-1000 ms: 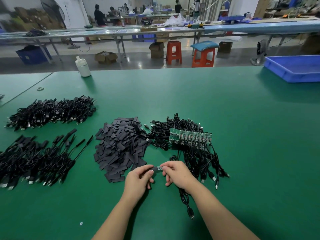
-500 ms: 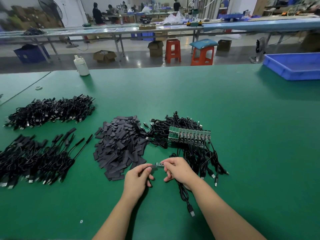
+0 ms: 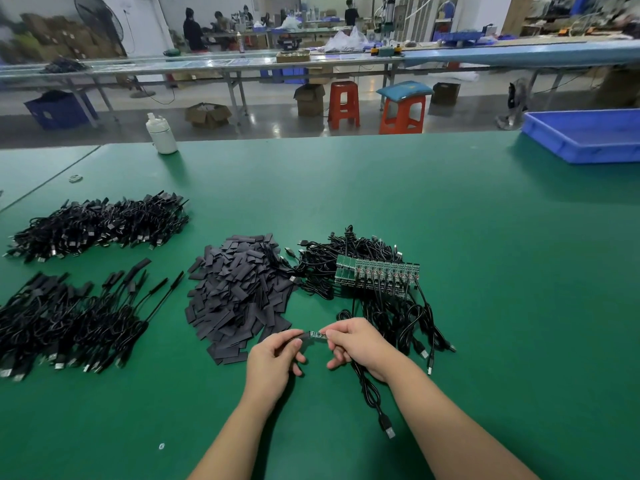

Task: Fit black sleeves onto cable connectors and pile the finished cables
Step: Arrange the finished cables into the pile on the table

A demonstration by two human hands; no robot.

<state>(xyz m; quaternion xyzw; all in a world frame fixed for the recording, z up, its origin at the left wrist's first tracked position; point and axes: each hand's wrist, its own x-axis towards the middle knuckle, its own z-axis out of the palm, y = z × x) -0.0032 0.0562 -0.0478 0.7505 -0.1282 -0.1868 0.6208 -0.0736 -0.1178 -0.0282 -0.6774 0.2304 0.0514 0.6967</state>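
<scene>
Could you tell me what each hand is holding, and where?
Left hand pinches a black sleeve by its end; right hand pinches the cable's green connector.

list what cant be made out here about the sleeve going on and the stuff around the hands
Head view only:
- How far the black sleeve sits over the small green board: too small, and fingers of the left hand cover the sleeve's far end.
- The board's cable joint: hidden under the right hand.
- The sleeved cable pile: cut off by the left edge.
- The blue tray: cut off by the right edge.
- Background workers: blurred.

Factory floor: long workbenches [image 3: 242, 64], cable piles [image 3: 100, 223].
</scene>
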